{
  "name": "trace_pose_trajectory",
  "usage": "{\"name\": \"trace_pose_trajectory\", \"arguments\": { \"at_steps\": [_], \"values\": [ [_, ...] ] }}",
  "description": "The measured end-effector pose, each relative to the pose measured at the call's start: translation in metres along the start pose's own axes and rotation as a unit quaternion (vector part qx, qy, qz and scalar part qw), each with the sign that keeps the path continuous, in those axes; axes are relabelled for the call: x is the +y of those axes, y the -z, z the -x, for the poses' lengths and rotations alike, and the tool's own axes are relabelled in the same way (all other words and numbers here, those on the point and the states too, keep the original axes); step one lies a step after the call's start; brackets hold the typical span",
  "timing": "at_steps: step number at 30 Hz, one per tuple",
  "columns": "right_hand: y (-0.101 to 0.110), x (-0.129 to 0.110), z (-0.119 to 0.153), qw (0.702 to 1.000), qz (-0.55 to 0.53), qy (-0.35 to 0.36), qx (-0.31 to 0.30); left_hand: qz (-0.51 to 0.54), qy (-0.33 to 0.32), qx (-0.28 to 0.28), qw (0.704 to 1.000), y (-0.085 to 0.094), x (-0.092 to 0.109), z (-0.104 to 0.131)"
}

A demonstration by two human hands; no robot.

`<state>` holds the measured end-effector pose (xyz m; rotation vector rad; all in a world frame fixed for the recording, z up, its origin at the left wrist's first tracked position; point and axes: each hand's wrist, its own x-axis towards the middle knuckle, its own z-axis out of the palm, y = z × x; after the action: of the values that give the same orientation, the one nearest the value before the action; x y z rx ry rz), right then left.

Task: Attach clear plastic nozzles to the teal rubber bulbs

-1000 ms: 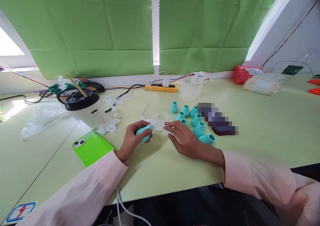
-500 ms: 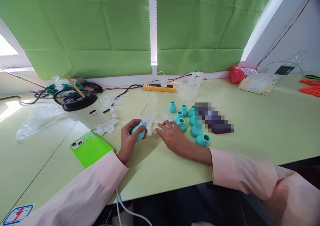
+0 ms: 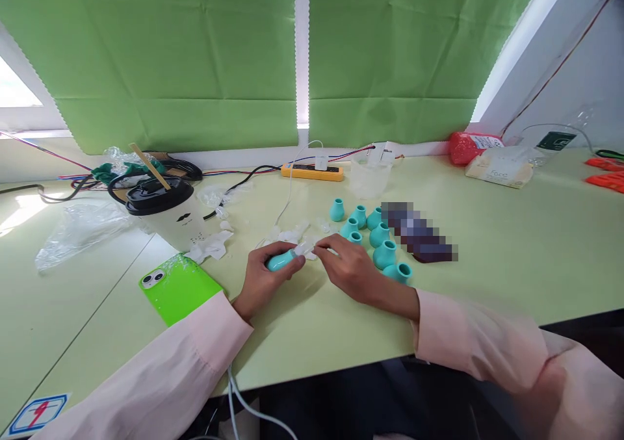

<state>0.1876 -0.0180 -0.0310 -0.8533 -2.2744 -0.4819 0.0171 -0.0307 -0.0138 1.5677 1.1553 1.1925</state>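
Gripped glossy turquoise bulb-shaped vessel (image 3: 281, 261) in left hand (image 3: 260, 276); pinched small translucent plastic piece (image 3: 305, 247) at its mouth with right hand (image 3: 350, 268).

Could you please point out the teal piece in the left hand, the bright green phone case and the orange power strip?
Teal piece (image 3: 280, 261): head view, on its rounded side.
Green phone case (image 3: 181, 290): head view, on its back.
Orange power strip (image 3: 312, 174): head view, on its front side.

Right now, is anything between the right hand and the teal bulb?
Yes: a clear piece at the mouth of the teal bulb, with the thumb of the left hand beside it. Nothing else visible blocks the right hand.
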Motion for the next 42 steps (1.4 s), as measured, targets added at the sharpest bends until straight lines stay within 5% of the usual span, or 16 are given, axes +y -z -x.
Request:
{"name": "trace_pose_trajectory", "arguments": {
  "at_steps": [4, 7, 12, 18, 24, 32, 42],
  "values": [
    [0.023, -0.005, -0.003, 0.978, -0.135, -0.055, 0.15, -0.056, 0.013, -0.023, 0.998, -0.001, 0.003, 0.002],
    [0.034, -0.01, -0.006, 0.927, -0.293, -0.147, 0.183, -0.052, 0.01, -0.058, 0.997, -0.001, 0.003, 0.005],
    [0.039, -0.015, -0.006, 0.851, -0.458, -0.211, 0.147, 0.032, 0.028, -0.102, 0.994, 0.001, -0.003, 0.007],
    [0.04, -0.014, -0.005, 0.843, -0.468, -0.232, 0.129, 0.048, 0.032, -0.098, 0.994, 0.003, -0.004, 0.008],
    [0.039, -0.004, -0.005, 0.808, -0.526, -0.264, 0.02, 0.002, 0.022, -0.077, 0.997, 0.003, 0.001, 0.009],
    [0.038, -0.001, -0.005, 0.813, -0.515, -0.271, -0.023, -0.055, 0.0, -0.093, 0.994, 0.005, 0.002, 0.007],
    [0.045, 0.006, -0.008, 0.902, -0.403, -0.111, -0.11, -0.108, -0.05, -0.14, 0.983, 0.008, 0.0, 0.007]
  ]
}}
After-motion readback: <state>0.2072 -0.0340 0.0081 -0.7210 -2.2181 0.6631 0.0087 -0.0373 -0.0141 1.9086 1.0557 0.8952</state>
